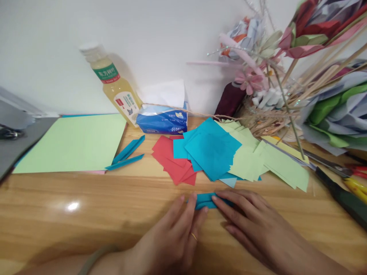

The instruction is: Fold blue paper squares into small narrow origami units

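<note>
A strip of folded blue paper (205, 200) lies on the table close in front of me, its long edges turned inward. At its left end, the fingers of my left hand (174, 231) grip the paper; a ring is on one finger. My right hand (255, 223) presses its fingertips along the right end and covers part of it. Just beyond are loose stacks of blue paper squares (213, 149), red paper squares (176, 162) and light green paper squares (248, 154). Several narrow folded blue pieces (127, 152) rest further left.
Large light green sheets (71, 143) lie at left beside a grey object (28, 147). A drink bottle (119, 89) and a blue tissue pack (162, 120) stand by the wall. Paper flowers (309, 38) crowd the right, above scissors (329, 162) and a dark-handled tool (338, 196).
</note>
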A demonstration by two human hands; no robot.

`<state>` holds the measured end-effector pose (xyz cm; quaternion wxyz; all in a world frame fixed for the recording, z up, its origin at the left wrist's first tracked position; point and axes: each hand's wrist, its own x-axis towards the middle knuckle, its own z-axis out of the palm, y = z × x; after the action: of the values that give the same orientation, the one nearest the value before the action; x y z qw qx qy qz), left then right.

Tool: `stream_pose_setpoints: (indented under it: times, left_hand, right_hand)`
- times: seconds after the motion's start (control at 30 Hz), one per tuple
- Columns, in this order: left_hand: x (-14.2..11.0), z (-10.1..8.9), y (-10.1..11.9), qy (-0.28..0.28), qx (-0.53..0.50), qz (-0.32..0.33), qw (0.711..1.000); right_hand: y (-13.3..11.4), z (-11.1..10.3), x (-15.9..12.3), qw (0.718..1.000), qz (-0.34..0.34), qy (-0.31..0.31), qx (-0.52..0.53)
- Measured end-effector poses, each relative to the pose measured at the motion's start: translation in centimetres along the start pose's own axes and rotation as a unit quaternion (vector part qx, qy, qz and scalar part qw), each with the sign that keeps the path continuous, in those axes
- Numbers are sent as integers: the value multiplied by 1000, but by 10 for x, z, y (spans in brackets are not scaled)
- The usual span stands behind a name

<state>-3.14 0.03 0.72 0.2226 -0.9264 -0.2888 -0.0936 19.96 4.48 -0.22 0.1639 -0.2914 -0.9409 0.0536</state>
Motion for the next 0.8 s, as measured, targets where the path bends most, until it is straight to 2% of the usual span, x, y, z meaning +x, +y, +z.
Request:
stream_pose_setpoints:
  times: [0.13, 0.23, 0.4, 0.8]
  left_hand:
    - [1, -1, -2, -1, 5, 10, 1000]
    - [1, 0, -2, 7, -3, 7, 1000]
    - [1, 0, -2, 3, -13, 4, 1000]
    - [0, 0, -2, 13, -11, -8, 1000]
  right_hand:
    - [1, 0, 0, 989, 98, 50, 97]
    - [-2, -1, 4, 977, 150, 56, 138]
    - [-4, -1, 10, 973, 177, 69, 134]
    - [-3, -5, 21, 969, 178, 22, 168]
